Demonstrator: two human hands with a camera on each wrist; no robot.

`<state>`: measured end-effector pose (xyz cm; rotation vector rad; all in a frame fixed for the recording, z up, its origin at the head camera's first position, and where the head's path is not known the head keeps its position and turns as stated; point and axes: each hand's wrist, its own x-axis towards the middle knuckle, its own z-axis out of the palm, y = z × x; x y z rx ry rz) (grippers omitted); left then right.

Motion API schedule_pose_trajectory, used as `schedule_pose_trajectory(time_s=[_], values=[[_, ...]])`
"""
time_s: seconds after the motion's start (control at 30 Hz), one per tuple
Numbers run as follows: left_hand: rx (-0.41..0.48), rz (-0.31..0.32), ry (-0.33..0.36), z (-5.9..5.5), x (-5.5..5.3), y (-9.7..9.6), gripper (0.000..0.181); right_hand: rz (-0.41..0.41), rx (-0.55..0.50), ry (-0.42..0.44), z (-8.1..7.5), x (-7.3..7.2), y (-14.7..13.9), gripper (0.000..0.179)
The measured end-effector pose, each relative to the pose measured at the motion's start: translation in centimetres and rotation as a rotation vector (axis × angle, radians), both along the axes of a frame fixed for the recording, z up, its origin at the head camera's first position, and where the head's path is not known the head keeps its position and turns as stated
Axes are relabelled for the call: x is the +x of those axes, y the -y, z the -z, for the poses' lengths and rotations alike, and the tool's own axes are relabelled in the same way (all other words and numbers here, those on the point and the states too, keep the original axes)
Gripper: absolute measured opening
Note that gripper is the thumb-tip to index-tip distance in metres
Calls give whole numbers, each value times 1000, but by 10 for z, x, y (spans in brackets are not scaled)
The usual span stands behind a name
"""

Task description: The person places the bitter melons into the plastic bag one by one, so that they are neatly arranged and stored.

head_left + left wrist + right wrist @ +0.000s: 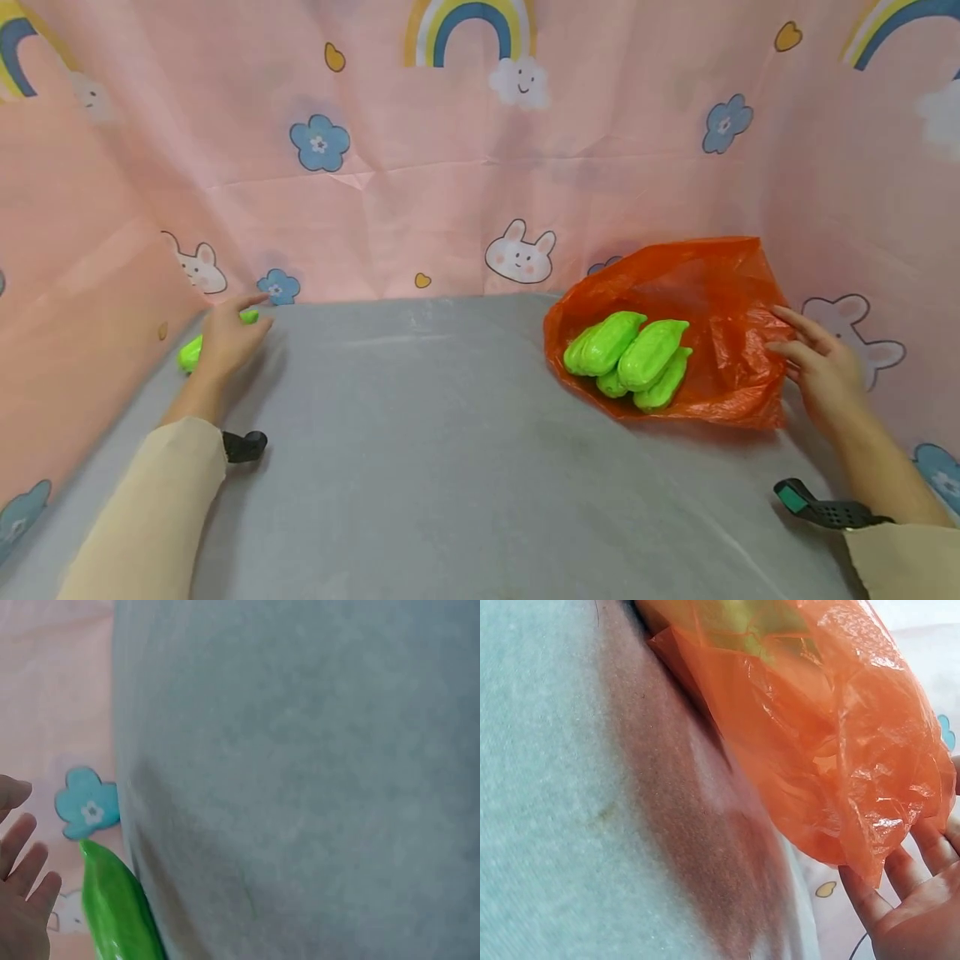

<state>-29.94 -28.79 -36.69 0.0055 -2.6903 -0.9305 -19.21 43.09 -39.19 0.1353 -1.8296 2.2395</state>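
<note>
At the far left, my left hand reaches over a bright green, pointed vegetable, hiding much of it. In the left wrist view, that hand has its fingers spread beside the glossy vegetable, with a gap between them. On the right stands a thin orange plastic bag, its mouth spread toward the left. Several similar green vegetables lie piled inside that mouth. My right hand touches the bag's right end with loosely spread fingers; the bag covers some fingertips in the right wrist view.
Grey cloth covers the tabletop between the two hands. Pink printed fabric rises as walls at the back and both sides, close to each hand. A black strap sits on the left wrist, another on the right.
</note>
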Motion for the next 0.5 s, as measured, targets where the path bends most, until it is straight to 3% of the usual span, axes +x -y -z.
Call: schedule_pose_trajectory(time_s=[0.13, 0.27, 0.37, 0.5], values=[[71, -70, 23, 7, -3, 5, 48, 6, 14, 3, -1, 7, -8, 46], [58, -130, 16, 14, 0, 19, 49, 2, 56, 24, 1, 4, -7, 45], [33, -135, 12, 15, 2, 29, 52, 22, 97, 35, 3, 1, -4, 46], [43, -142, 62, 13, 2, 39, 59, 32, 108, 42, 5, -1, -4, 47]])
